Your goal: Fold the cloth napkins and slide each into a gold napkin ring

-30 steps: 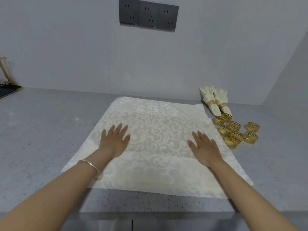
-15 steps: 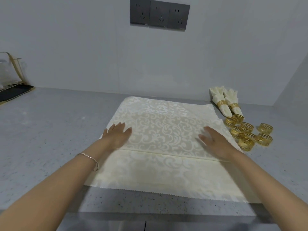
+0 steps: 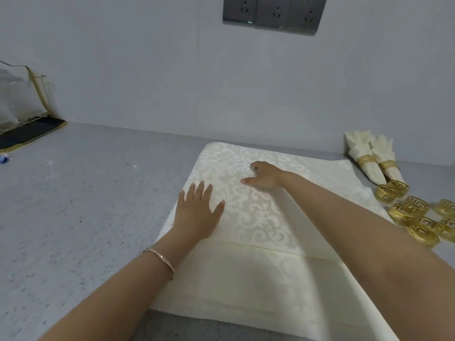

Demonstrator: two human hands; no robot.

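A cream damask napkin [image 3: 256, 274] lies spread on the grey counter, its near strip folded over with a crease running across. My left hand [image 3: 197, 212] lies flat on the napkin near its left edge, fingers straight. Reaching across the cloth, my right hand [image 3: 264, 174] rests fingers spread on the napkin's far middle. Several loose gold napkin rings [image 3: 416, 212] sit in a cluster to the right of the cloth. Behind them lie two finished napkins [image 3: 371, 158], each rolled into a gold ring.
The grey speckled counter [image 3: 86, 205] extends to the left. A wire rack on a dark mat [image 3: 27, 129] stands at the far left by the wall. Dark wall sockets [image 3: 273, 13] are above. The counter's front edge runs just below the napkin.
My right hand has moved from the napkin's right side across to its far middle. My left hand stays near the left edge. The view has shifted left and closer.
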